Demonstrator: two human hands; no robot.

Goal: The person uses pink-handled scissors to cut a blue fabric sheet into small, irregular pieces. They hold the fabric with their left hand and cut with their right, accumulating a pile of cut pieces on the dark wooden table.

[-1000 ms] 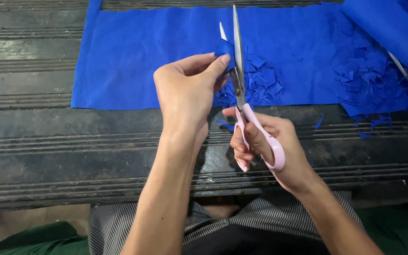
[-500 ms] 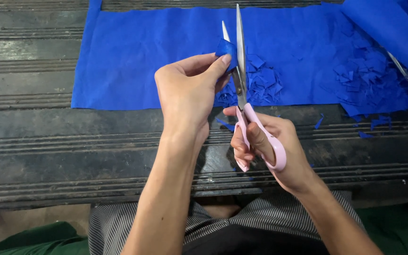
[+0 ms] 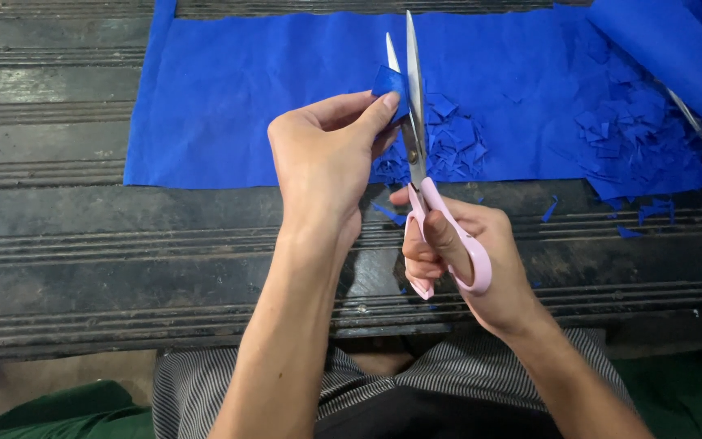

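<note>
My left hand [image 3: 327,158] pinches a small blue fabric scrap [image 3: 388,82] between thumb and fingertips, held up above the bench. My right hand [image 3: 461,256] grips pink-handled scissors [image 3: 416,154], fingers through the loops, blades pointing up and away. The blades stand slightly apart with the scrap between them near their upper part. Below the blades lies a small pile of blue cut pieces [image 3: 452,142] on a large blue cloth [image 3: 262,81].
The blue cloth covers the far part of a dark ridged wooden bench [image 3: 123,244]. A bigger heap of blue scraps [image 3: 627,138] lies at the right, beside a rolled blue fabric [image 3: 676,57] and a metal tool [image 3: 692,118]. Stray slivers [image 3: 643,213] dot the bench.
The scissor blades have come closer together on the scrap. Both hands have stayed nearly in place.
</note>
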